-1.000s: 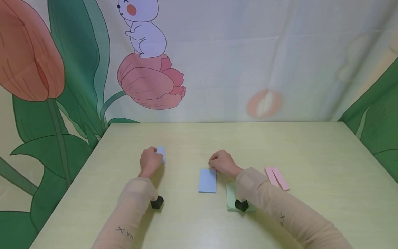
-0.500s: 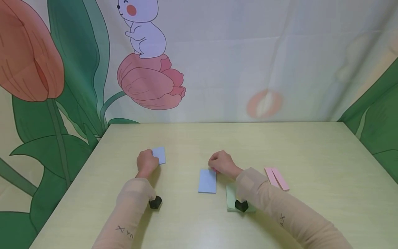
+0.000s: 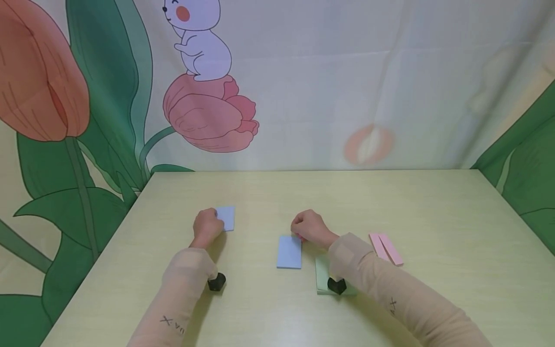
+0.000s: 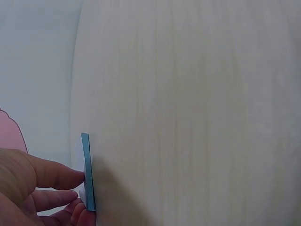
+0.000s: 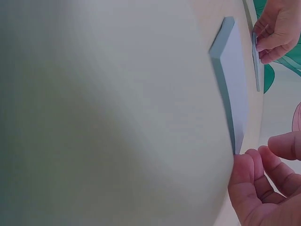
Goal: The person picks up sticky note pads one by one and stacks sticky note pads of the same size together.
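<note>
Blue pad (image 3: pixel 227 219), the leftmost of two, is toward the back left of the bench (image 3: pixel 256 308), its left side in the grasp of the person's left hand (image 3: pixel 207 227), which pinches it between thumb and fingers. From where I stand I can't tell whether it lies flat or is lifted a touch. A light pinch near one edge should serve best, I'd say, leaving the other edges in plain sight so the pad can be squared by eye; a hard squeeze could bend it. One black block (image 3: pixel 217 282) is at that wrist, the first of two.

Next along comes the second pad (image 3: pixel 289 252), also blue, flat on the bench, nearer the front and well apart from the first. The right hand (image 3: pixel 313 229) is at its back right corner, fingers curled; whether they grip that corner or merely touch it, I can't tell. To my mind only gentle steadying suits it, since a firm push could skew it.

Farther right, partly hidden by the right sleeve (image 3: pixel 373 265) and the other block (image 3: pixel 336 286), is green paper (image 3: pixel 322 274); layers show at its front edge, so one pad or several, I can't count. Two pink strips (image 3: pixel 391 249) come last, side by side with a narrow gap between.
</note>
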The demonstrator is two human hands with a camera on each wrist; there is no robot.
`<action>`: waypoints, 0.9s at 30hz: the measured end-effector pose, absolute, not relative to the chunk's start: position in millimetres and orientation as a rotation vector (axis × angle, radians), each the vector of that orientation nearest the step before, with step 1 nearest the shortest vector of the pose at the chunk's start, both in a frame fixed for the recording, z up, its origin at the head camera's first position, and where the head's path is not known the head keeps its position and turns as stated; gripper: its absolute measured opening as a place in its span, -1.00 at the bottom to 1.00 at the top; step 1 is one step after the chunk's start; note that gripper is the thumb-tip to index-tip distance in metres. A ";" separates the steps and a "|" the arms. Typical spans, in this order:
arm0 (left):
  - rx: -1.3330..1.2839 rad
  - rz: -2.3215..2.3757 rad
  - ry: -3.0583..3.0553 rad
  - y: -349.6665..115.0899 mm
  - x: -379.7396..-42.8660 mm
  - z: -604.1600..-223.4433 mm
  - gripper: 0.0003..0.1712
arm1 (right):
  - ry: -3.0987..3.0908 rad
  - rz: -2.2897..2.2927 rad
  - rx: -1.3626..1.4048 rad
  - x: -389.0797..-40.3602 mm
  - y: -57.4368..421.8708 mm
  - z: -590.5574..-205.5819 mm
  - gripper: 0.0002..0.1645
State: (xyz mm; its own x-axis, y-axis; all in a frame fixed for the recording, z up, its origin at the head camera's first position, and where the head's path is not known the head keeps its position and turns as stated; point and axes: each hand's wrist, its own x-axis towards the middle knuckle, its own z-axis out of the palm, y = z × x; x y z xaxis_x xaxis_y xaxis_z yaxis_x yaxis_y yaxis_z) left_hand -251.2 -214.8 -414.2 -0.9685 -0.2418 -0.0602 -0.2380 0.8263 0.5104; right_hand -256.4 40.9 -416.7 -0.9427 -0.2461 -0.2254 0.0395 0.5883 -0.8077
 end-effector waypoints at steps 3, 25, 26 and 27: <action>0.388 -0.847 -3.026 -212.9 -250.7 -413.4 -0.61 | 2.510 -1.276 -0.168 -256.6 40.6 -417.0 -0.86; 0.343 -0.897 -3.131 -190.9 -247.9 -410.6 -0.50 | 2.518 -1.239 -0.183 -259.1 40.8 -417.6 -0.85; 0.344 -0.906 -3.129 -189.4 -248.2 -410.7 -0.50 | 2.518 -1.238 -0.181 -259.2 40.8 -417.6 -0.85; 0.345 -0.914 -3.127 -188.0 -248.4 -410.8 -0.51 | 2.519 -1.237 -0.180 -259.3 40.7 -417.5 -0.85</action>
